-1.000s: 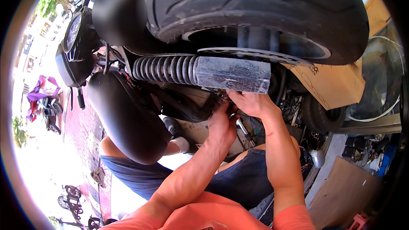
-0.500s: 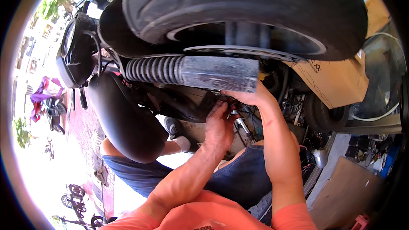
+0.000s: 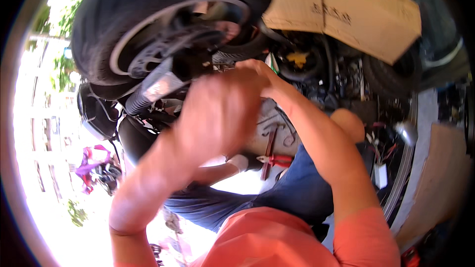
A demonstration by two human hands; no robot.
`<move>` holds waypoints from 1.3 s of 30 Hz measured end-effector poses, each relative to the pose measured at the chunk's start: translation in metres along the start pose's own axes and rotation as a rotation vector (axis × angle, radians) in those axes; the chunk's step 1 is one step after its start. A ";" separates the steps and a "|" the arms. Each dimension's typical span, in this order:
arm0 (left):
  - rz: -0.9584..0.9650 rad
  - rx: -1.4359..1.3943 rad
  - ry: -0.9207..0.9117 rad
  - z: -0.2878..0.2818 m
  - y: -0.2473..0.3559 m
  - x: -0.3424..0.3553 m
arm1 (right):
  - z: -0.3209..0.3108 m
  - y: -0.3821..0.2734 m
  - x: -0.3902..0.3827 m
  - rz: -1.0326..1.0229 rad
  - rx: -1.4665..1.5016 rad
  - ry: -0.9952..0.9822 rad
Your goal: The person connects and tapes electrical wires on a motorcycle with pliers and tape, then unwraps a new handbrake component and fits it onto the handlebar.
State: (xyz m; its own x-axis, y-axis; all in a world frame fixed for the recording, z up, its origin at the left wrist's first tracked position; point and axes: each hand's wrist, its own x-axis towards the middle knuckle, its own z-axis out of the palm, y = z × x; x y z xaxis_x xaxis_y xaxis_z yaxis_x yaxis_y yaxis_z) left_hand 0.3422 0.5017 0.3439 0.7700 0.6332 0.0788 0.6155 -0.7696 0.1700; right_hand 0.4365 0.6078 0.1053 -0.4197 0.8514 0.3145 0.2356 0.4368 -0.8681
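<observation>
My left hand (image 3: 222, 106) is raised in front of the end of a scooter's fork leg and smeared by motion, so its fingers cannot be made out. Just beyond it, my right hand (image 3: 256, 73) reaches in from the right, its fingers partly hidden behind the left. What either hand holds, if anything, does not show. The scooter's front wheel (image 3: 106, 34), with a black tyre and a brake disc, hangs at upper left. Below it runs the grey fork cover (image 3: 161, 80) with a ribbed black boot (image 3: 136, 103).
Red-handled pliers (image 3: 279, 160) lie on the floor beside a rusty bar (image 3: 268, 151). A large cardboard box (image 3: 356, 12) stands at upper right above loose black parts and another tyre (image 3: 391, 71). A flat board (image 3: 438, 178) lies at right; a purple-covered vehicle (image 3: 94, 163) stands outside at left.
My view has turned, so the wheel and fork sit further left and the box shows more. My left hand has risen toward me. The chrome, socket-like tool near my hands is out of sight.
</observation>
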 end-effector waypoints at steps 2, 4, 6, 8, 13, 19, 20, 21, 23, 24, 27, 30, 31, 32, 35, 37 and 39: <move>-0.086 0.292 -0.146 0.034 -0.040 0.021 | 0.014 0.001 0.003 0.167 -0.012 -0.065; 0.179 0.470 -0.230 0.067 -0.067 0.032 | 0.026 0.016 -0.002 0.028 0.076 0.044; 0.117 0.586 -0.341 0.076 -0.071 0.046 | 0.032 0.019 -0.008 -0.062 0.053 0.117; -0.034 0.655 -0.506 0.087 -0.068 0.054 | 0.032 0.018 -0.018 0.163 -0.027 0.069; -0.315 0.880 -0.683 0.097 -0.088 0.031 | 0.018 -0.019 -0.032 0.346 -0.023 0.036; -0.308 1.002 -0.855 0.094 -0.092 0.041 | 0.027 -0.021 -0.037 0.256 -0.124 0.129; -0.334 0.983 -0.904 0.095 -0.095 0.043 | 0.028 -0.022 -0.037 0.249 -0.123 0.129; -0.386 0.979 -0.948 0.096 -0.093 0.047 | 0.029 -0.023 -0.036 0.255 -0.127 0.131; -0.402 0.957 -0.945 0.094 -0.087 0.049 | 0.029 -0.024 -0.035 0.302 -0.110 0.104; -0.409 0.947 -0.943 0.093 -0.084 0.050 | 0.029 -0.024 -0.035 0.326 -0.101 0.092; -0.458 0.891 -0.902 0.090 -0.082 0.048 | 0.027 -0.023 -0.037 0.297 -0.068 0.123; -0.506 0.845 -0.769 0.085 -0.078 0.041 | 0.027 -0.021 -0.039 0.266 -0.120 0.131; -0.527 0.765 -0.716 0.085 -0.083 0.035 | 0.028 -0.021 -0.039 0.241 -0.142 0.142; -0.544 0.684 -0.662 0.087 -0.092 0.027 | 0.029 -0.021 -0.039 0.217 -0.165 0.154; -0.560 0.520 -0.566 0.085 -0.092 0.014 | 0.027 -0.028 -0.040 0.188 -0.208 0.151; -0.551 0.450 -0.511 0.083 -0.090 0.010 | 0.024 -0.031 -0.042 0.184 -0.209 0.135; -0.536 0.404 -0.449 0.082 -0.091 0.007 | 0.018 -0.030 -0.043 0.178 -0.182 0.120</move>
State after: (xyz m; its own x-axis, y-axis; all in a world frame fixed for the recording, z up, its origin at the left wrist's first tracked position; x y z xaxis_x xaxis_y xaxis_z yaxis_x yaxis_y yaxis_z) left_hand 0.3055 0.5693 0.2482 0.2940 0.8973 -0.3294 0.8674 -0.3952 -0.3024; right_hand 0.4313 0.5533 0.1106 -0.2532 0.9430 0.2159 0.4543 0.3130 -0.8341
